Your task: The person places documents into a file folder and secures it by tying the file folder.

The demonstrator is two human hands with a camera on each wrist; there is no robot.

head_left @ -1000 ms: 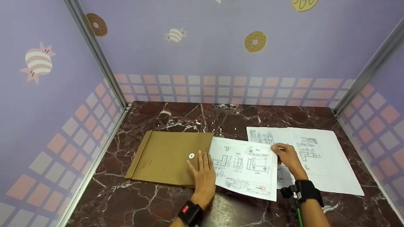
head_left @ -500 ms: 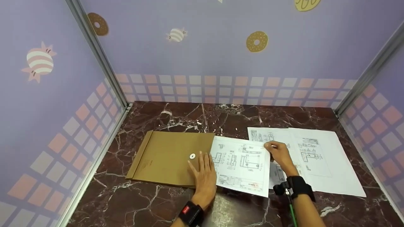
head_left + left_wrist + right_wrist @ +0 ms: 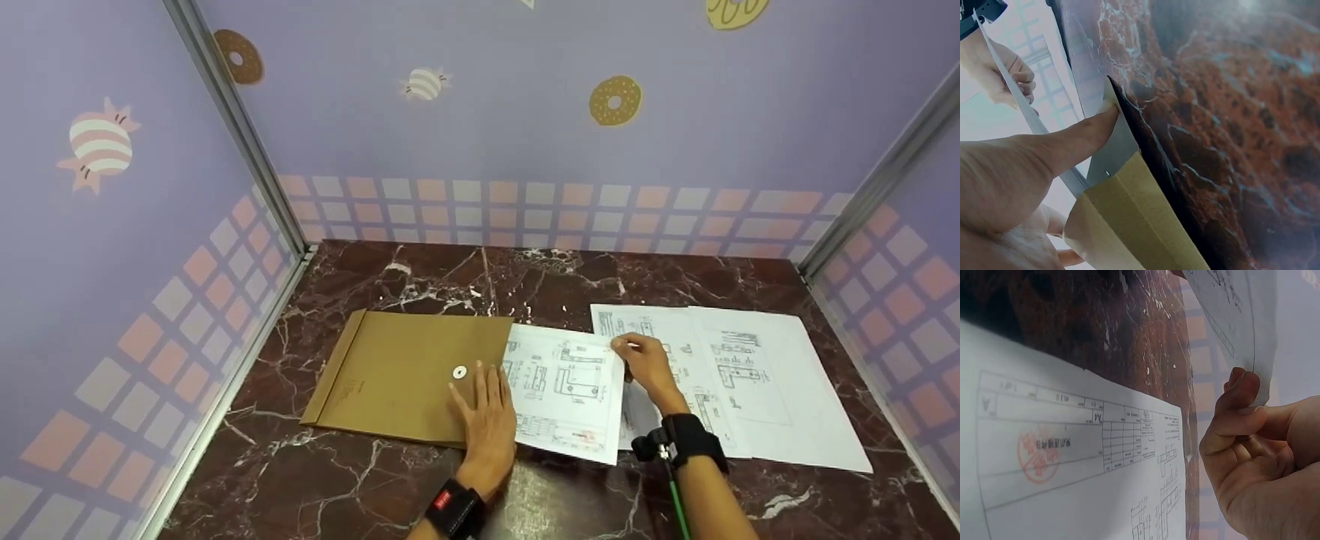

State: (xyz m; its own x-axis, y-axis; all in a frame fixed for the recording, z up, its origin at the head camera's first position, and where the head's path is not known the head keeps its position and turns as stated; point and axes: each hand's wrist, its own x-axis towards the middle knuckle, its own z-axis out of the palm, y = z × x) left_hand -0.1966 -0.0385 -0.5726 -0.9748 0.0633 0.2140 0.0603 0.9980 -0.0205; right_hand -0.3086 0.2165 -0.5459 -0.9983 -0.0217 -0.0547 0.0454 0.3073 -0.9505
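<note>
In the lower middle of the frame my right grip (image 3: 651, 369) pinches the sheet (image 3: 559, 401) by its upper right corner, my left grip (image 3: 488, 424) rests straight-fingered on the folder (image 3: 405, 367), and I'd keep the sheet level to avoid buckling.

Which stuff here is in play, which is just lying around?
In play:
brown folder, left hand on it
drawing sheet, pinched by right hand

Apparently just lying about:
other drawing sheets at right, on the table

folder (image 3: 405, 382): matt card | sheet (image 3: 566, 420): smooth paper | tabletop (image 3: 337, 487): glossy, marble-look | corner post (image 3: 237, 120): metal
</note>
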